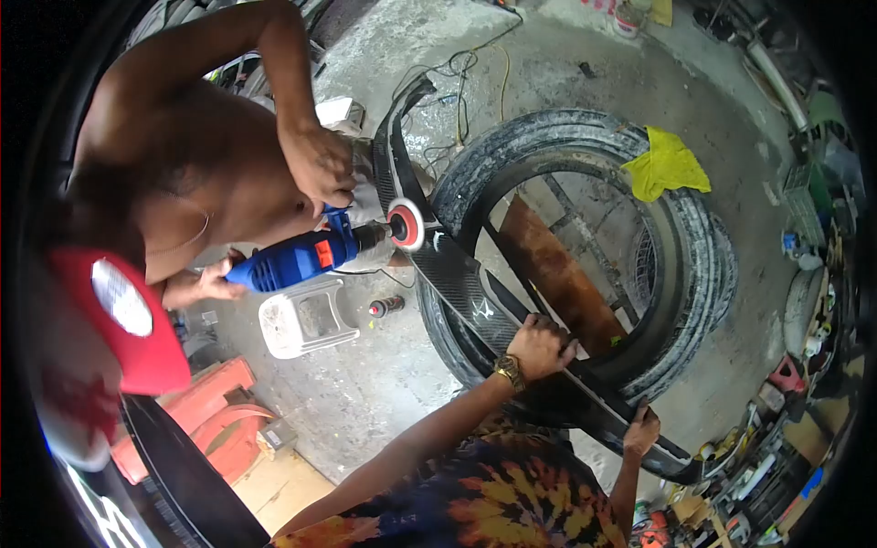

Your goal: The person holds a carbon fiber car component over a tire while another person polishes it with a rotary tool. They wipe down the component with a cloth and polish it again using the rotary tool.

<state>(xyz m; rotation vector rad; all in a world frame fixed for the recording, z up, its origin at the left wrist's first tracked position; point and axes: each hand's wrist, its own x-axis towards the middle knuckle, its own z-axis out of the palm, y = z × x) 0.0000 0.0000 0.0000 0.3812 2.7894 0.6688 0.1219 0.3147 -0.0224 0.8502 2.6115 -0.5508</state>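
Panel [457, 285]: dark, weave-patterned, laid across tire stack [690, 283].
Left hand [539, 348]: clamped on panel, mid-length.
Right hand [642, 429]: gripping panel nearer its end.
Polisher [292, 263]: held by co-worker [178, 155], disc [406, 225] at panel.

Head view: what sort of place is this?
Likely a repair workshop or garage, judging by the blue power tool at the dark panel, the large tyre beneath, and the clutter of items along the right.
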